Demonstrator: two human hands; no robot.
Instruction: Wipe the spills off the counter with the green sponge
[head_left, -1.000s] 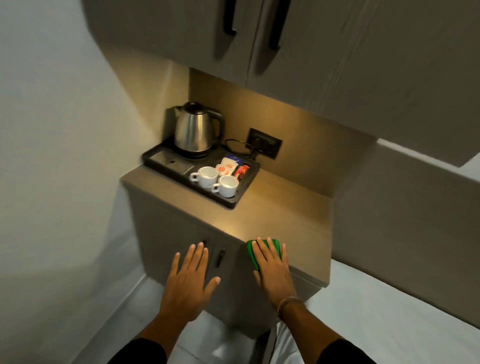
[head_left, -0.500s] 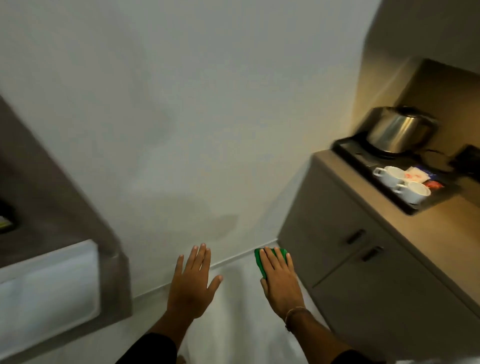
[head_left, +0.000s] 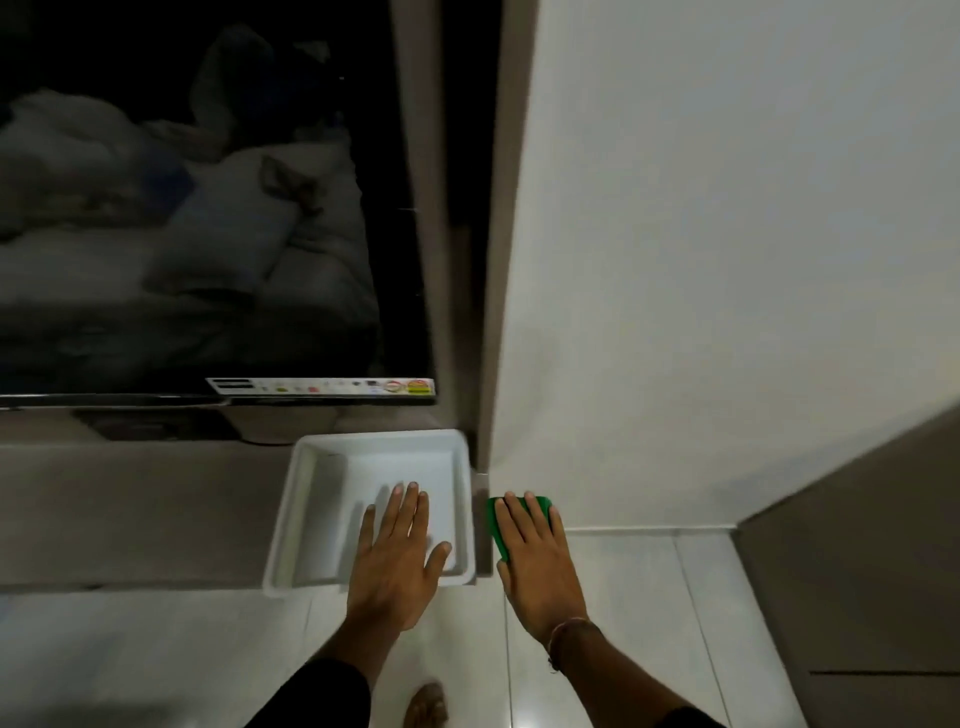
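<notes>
My right hand (head_left: 535, 558) holds the green sponge (head_left: 493, 525) flat under its palm and fingers, in the air beside the end of a grey-brown shelf (head_left: 130, 509). Only the sponge's left edge and far corner show past my fingers. My left hand (head_left: 397, 553) hovers palm down with fingers spread over a white rectangular tray (head_left: 306, 499) that sits at the right end of that shelf. The counter with the kettle is out of view; only a grey cabinet side (head_left: 857, 571) shows at the right.
A dark television screen (head_left: 208, 208) stands on the shelf behind the tray and reflects a bed. A white wall (head_left: 727, 260) fills the right. Pale floor tiles (head_left: 623, 597) lie below, with my bare foot (head_left: 426, 704) on them.
The view has swung left, away from the kettle counter to the television shelf and white tray. My right hand has kept the sponge throughout; my left hand now hovers over the tray.
</notes>
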